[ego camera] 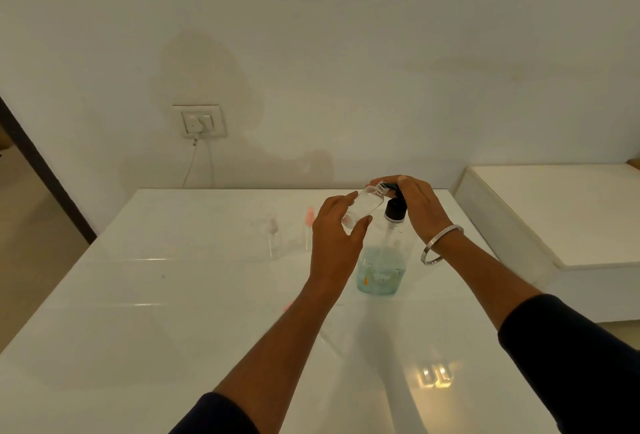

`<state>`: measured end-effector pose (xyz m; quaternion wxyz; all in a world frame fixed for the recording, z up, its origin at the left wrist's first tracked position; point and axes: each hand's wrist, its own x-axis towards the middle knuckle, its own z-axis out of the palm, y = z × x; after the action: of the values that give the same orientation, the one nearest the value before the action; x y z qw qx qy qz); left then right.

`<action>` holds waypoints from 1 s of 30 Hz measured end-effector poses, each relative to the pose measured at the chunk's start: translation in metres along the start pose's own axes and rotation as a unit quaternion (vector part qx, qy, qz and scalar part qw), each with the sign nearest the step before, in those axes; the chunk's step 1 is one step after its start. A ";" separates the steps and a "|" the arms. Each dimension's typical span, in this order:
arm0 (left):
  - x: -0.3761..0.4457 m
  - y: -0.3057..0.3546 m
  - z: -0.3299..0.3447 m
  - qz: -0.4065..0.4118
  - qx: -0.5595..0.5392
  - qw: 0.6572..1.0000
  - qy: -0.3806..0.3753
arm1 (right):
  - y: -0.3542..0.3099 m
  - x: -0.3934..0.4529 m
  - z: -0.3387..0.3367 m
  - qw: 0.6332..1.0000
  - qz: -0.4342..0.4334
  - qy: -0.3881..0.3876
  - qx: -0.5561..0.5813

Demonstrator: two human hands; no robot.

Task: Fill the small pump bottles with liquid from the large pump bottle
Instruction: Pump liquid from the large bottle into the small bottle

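Note:
A large clear pump bottle (382,267) with blue-green liquid in its lower part stands on the white table (173,295). My right hand (417,205) lies flat over its black pump head, which is partly hidden. My left hand (334,236) grips a small clear bottle (365,207) without a cap, tilted so its open neck sits at the pump's nozzle. To the left stand another small clear bottle (273,236) and one with a pink pump top (308,226), both faint against the table.
A pink item (288,305) shows just left of my left forearm on the table. A wall socket with a plugged-in cable (199,122) sits behind the table. A lower white surface (554,212) lies to the right.

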<state>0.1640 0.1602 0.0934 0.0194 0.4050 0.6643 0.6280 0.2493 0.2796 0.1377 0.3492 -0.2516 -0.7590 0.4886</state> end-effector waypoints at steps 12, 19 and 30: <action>0.000 0.000 0.001 -0.010 0.008 1.000 -0.004 | 0.000 -0.002 0.001 1.000 -0.005 -0.003 -0.003; 0.001 0.000 -0.001 -0.006 0.006 1.000 -0.001 | -0.003 0.000 0.002 1.000 -0.005 0.007 0.009; -0.001 -0.004 0.003 -0.015 0.016 1.000 -0.003 | 0.007 -0.002 0.002 1.000 -0.011 0.000 0.008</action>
<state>0.1639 0.1629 0.0890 0.0244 0.3967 0.6801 0.6161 0.2490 0.2795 0.1301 0.3565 -0.2405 -0.7576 0.4910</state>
